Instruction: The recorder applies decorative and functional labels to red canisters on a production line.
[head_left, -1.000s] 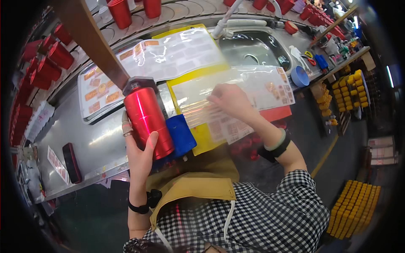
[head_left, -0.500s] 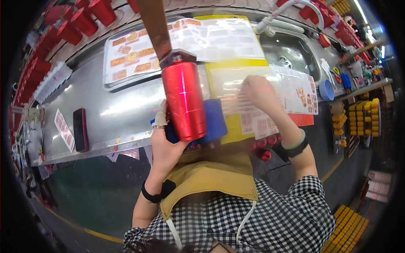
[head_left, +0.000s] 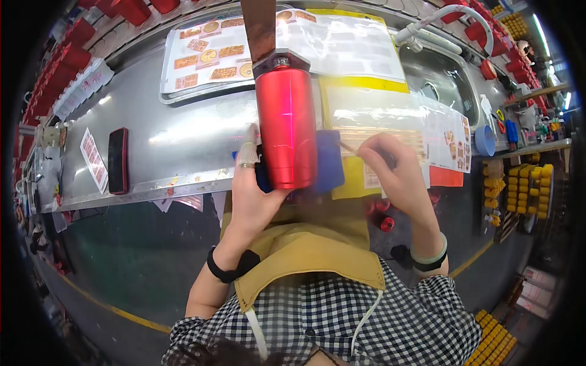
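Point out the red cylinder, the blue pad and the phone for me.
Red cylinder (head_left: 285,128), head view: middle of its curved side.
Blue pad (head_left: 330,162), head view: the part showing right of the cylinder.
Phone (head_left: 118,161), head view: middle of its dark face.

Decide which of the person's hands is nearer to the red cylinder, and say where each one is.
Left. The left hand touches the red cylinder at its lower left; the right hand is apart from it, off to the right.
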`<move>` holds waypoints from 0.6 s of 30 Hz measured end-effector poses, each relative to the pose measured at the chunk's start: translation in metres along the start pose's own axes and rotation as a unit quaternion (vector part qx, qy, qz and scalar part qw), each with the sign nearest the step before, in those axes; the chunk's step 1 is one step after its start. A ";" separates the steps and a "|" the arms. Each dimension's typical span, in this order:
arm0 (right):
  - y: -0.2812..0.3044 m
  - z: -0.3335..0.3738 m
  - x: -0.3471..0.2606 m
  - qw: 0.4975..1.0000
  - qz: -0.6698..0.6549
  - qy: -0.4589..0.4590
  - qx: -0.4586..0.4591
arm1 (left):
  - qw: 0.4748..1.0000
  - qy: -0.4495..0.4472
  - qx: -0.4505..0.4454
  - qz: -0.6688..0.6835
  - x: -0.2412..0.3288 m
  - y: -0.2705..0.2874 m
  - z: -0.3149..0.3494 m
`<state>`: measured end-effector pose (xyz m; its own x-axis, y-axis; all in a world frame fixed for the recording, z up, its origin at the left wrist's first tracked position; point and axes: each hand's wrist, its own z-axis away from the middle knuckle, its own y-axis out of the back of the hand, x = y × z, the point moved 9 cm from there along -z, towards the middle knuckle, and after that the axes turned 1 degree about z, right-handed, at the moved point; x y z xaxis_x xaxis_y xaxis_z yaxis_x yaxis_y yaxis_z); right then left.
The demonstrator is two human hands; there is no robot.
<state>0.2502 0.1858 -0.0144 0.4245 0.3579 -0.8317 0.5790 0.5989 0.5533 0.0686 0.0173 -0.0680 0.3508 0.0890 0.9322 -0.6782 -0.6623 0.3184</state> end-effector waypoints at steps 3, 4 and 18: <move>-0.008 0.009 -0.002 0.999 -0.045 0.015 0.007 | 0.997 0.014 -0.062 -0.039 -0.010 -0.009 0.001; -0.012 0.011 -0.001 0.999 -0.042 0.000 -0.009 | 0.998 -0.013 -0.036 -0.044 -0.005 -0.007 0.001; -0.054 0.022 -0.046 0.987 -0.127 0.044 -0.086 | 0.998 -0.006 -0.050 -0.030 0.007 -0.005 0.007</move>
<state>0.2148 0.1217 -0.0051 0.2145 0.2367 -0.9476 0.5296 0.7870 0.3165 0.0792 0.0158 -0.0645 0.4005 0.1168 0.9088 -0.7162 -0.5787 0.3900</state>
